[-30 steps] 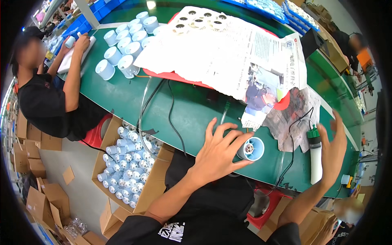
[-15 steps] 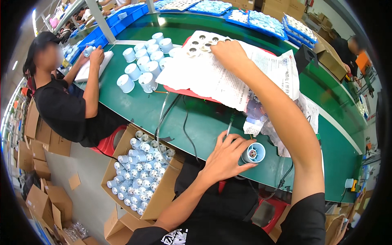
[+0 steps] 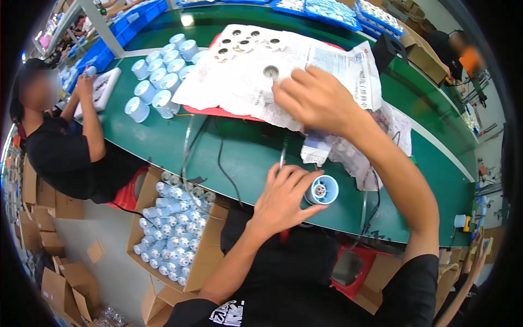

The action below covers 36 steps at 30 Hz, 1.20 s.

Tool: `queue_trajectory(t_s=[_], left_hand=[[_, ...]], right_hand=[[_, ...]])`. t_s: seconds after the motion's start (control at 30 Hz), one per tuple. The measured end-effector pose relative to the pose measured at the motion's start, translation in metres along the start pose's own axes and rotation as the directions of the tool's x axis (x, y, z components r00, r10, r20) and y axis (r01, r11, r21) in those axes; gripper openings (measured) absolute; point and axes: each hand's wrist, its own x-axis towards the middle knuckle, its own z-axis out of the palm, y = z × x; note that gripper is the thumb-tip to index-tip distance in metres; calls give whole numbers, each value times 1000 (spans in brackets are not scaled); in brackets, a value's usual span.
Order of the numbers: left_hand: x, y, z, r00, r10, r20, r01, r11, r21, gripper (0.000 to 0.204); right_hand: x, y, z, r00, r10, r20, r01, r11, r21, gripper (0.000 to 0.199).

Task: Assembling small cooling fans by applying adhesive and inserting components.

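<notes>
My left hand [image 3: 280,199] rests on the green bench with thumb and fingers curved round a light-blue plastic cup [image 3: 329,181]. The cup stands mouth up, with ribs and small parts visible inside. Above the paper sheet, my right hand [image 3: 318,101] is closed and slightly blurred. At its fingertips is a small round white part with a dark ring [image 3: 271,71]. Several similar round parts [image 3: 243,43] lie on the printed paper [image 3: 239,82], which covers a red tray [image 3: 223,110].
Light-blue cups [image 3: 163,101] stand in a group at the left. A cardboard box [image 3: 210,240] full of similar cups sits below the bench edge. Cables [image 3: 222,163] cross the bench [image 3: 250,147]. A co-worker [image 3: 60,147] sits at the left. Blue trays [image 3: 332,13] line the back.
My right hand has drawn back from the group of round parts toward me, bringing one along. My left hand stays at the cup. The whole view has shifted slightly.
</notes>
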Motion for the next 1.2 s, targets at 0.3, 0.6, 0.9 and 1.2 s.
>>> queue_trajectory(t_s=[0.3, 0.6, 0.9, 1.2], left_hand=[[5, -2, -1, 1000, 0, 5, 0, 999, 37, 59], [8, 2, 7, 1000, -18, -17, 18, 1000, 17, 64], [7, 5, 5, 998, -57, 6, 56, 998, 22, 65], [8, 2, 8, 999, -45, 26, 44, 998, 33, 66]], right_hand=[[-57, -47, -75, 926, 377, -28, -363, 907, 216, 12], [-99, -69, -105, 239, 231, 943, -710, -622, 332, 13], [-103, -86, -98, 268, 496, 826, -858, -267, 438, 19], [-104, -85, -96, 339, 469, 815, -879, -151, 452, 16]])
